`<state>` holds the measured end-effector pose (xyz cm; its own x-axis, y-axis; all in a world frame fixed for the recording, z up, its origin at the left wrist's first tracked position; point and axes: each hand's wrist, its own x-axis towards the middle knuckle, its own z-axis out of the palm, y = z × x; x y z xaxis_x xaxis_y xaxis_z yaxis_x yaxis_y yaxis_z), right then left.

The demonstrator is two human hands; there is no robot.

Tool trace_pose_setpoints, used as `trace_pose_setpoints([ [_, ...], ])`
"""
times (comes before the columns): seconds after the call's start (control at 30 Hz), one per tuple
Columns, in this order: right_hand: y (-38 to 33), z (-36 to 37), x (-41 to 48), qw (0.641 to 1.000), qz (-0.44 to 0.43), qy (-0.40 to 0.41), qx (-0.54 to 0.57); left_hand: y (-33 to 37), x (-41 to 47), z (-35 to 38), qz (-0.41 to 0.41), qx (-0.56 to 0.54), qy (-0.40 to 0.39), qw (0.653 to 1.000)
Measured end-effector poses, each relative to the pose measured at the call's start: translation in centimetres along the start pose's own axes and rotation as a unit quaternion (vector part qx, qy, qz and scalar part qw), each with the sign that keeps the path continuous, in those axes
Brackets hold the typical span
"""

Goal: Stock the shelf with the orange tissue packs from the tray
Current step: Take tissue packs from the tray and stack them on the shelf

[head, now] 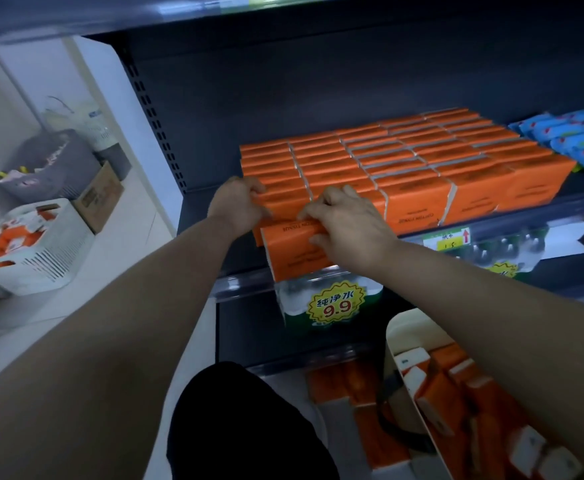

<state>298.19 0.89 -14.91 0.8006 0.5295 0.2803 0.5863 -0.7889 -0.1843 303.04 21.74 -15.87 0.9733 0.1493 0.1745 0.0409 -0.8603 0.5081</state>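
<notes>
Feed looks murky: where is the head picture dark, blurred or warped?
Head view: dim behind the orange rectangular tissue packs; blurred around the white slotted plastic crate at left; wide-angle stretches both forearms; left hand and right hand sharp.

Both bare arms reach forward, almost straight, wrists level. The left hand (240, 206) curls its fingers over the rear pack (283, 202). Just right of that grip, the right hand (347, 225), knuckles up, pinches the front pack (290, 254) along its top edge.
</notes>
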Motion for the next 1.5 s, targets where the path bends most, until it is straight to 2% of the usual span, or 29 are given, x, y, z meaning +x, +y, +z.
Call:
trace_pose_setpoints([
  [0.07, -0.5, 0.2, 1.1, 1.000, 0.002, -0.001, -0.007, -0.4, -0.2, -0.7, -0.034, -0.161, -0.020, 0.986],
  [0.13, -0.9, 0.5, 2.2, 1.000, 0.008, 0.000, -0.021, -0.5, -0.8, -1.6, -0.054, -0.261, -0.028, 0.963],
  [0.2, -1.2, 0.8, 3.4, 0.999, 0.019, 0.001, -0.035, -0.6, -1.5, -2.6, -0.061, -0.284, -0.061, 0.955],
  [0.3, -1.5, 1.5, 4.9, 0.998, 0.035, 0.007, -0.042, -0.6, -2.6, -3.3, -0.025, -0.287, -0.102, 0.952],
  [0.37, -1.7, 1.8, 5.5, 0.998, 0.041, 0.009, -0.037, -0.7, -3.2, -3.1, 0.000, -0.230, -0.119, 0.966],
  [0.4, -1.7, 2.0, 5.6, 0.999, 0.040, 0.006, -0.034, -0.8, -3.4, -2.8, 0.021, -0.165, -0.119, 0.979],
  [0.47, -1.3, 2.3, 5.6, 0.999, 0.032, -0.002, -0.023, -1.2, -3.5, -1.8, 0.082, -0.019, -0.096, 0.992],
  [0.53, -1.0, 2.2, 5.3, 1.000, 0.020, -0.009, 0.002, -1.3, -3.8, -0.9, 0.107, 0.073, -0.055, 0.990],
  [0.63, 0.0, 2.1, 4.7, 0.999, 0.016, -0.039, 0.018, -1.3, -3.7, 0.0, 0.111, 0.110, 0.003, 0.988],
  [0.73, 1.3, 2.3, 4.0, 0.998, 0.046, -0.044, 0.020, -1.4, -3.4, 0.1, 0.099, 0.130, 0.020, 0.986],
  [0.83, 2.6, 2.4, 3.4, 0.997, 0.047, -0.023, -0.063, -1.1, -3.2, 0.7, 0.076, 0.172, 0.039, 0.981],
  [0.9, 3.0, 2.5, 3.3, 0.992, 0.044, -0.007, -0.118, -0.6, -3.4, 1.4, 0.088, 0.199, 0.057, 0.974],
  [1.0, 3.4, 2.5, 3.2, 0.991, 0.059, 0.025, -0.117, -0.1, -3.6, 2.3, 0.109, 0.218, 0.070, 0.967],
  [1.07, 3.3, 2.6, 3.2, 0.991, 0.085, 0.041, -0.097, 0.0, -3.4, 2.5, 0.091, 0.210, 0.070, 0.971],
  [1.17, 2.8, 3.0, 2.8, 0.990, 0.114, 0.040, -0.078, 0.6, -3.2, 2.9, 0.045, 0.114, 0.025, 0.992],
  [1.27, 2.8, 3.3, 2.4, 0.995, 0.091, 0.024, -0.038, 1.0, -3.2, 3.1, 0.024, 0.066, 0.011, 0.997],
  [1.5, 3.8, 2.8, 2.8, 0.997, 0.072, 0.011, 0.033, 1.4, -3.5, 2.2, 0.000, 0.081, -0.004, 0.997],
])
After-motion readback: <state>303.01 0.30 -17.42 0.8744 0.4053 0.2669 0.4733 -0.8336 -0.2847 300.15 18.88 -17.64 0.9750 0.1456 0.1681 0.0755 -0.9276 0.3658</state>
